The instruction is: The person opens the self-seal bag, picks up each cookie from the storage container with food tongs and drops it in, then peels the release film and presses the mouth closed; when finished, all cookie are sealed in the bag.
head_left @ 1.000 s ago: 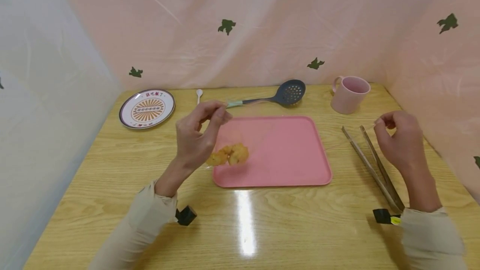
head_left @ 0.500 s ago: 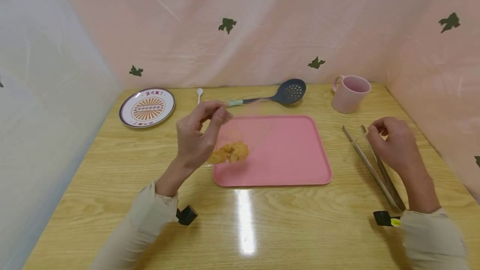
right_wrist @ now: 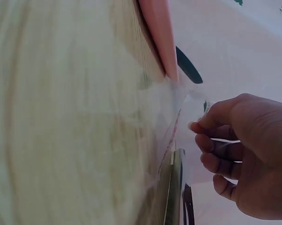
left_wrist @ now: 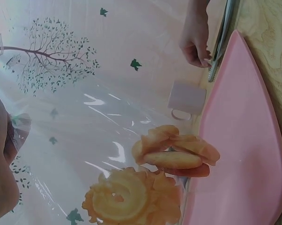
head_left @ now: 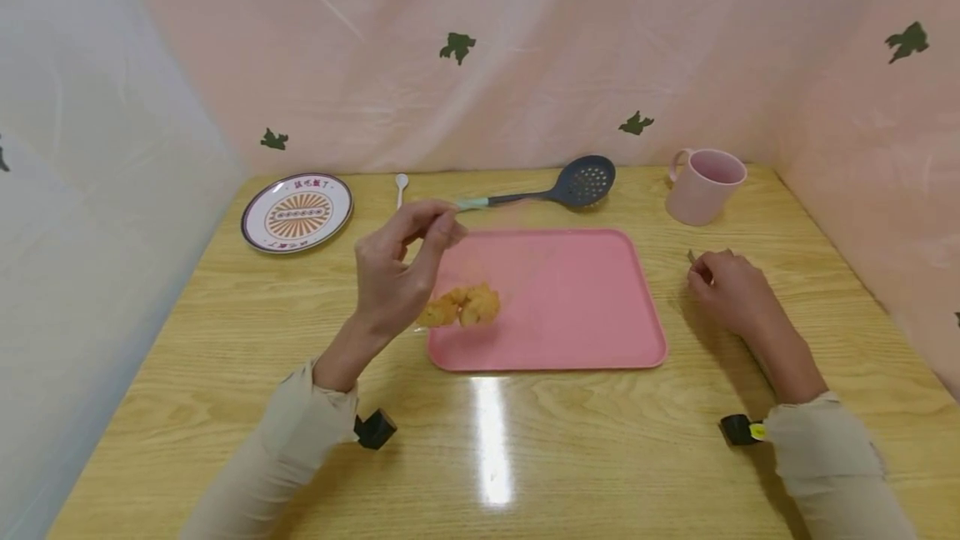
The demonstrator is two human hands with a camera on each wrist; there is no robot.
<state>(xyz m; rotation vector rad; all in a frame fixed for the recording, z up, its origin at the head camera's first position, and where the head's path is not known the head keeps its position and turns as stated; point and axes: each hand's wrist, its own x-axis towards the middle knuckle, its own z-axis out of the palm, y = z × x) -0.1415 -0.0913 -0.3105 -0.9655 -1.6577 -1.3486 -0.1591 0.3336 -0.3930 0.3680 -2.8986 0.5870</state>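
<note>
With thumb and fingers, my left hand [head_left: 397,265] pinches the top of a clear plastic bag [left_wrist: 108,122] above the tray's left side. Ring-shaped and finger-shaped cookies [head_left: 468,305] lie in the bag's lower part. My right hand [head_left: 731,294], low over the table's right side, pinches a thin piece of clear plastic film [right_wrist: 171,136] with red print along its edge. Beneath that hand are metal tongs [right_wrist: 174,187], mostly hidden by it in the head view. The pink tray [head_left: 570,307] lies flat between both hands.
Along the back stand or lie a patterned plate [head_left: 297,213], a small white spoon [head_left: 401,182], a dark skimmer [head_left: 585,182] with a green-ended handle, and a pink mug [head_left: 705,187]. A pale curtain [head_left: 525,48] closes off the table's back and sides.
My right hand has moved left and down toward the table, over the tongs, with the plastic film in it. My left hand and the bag of cookies have stayed in place.
</note>
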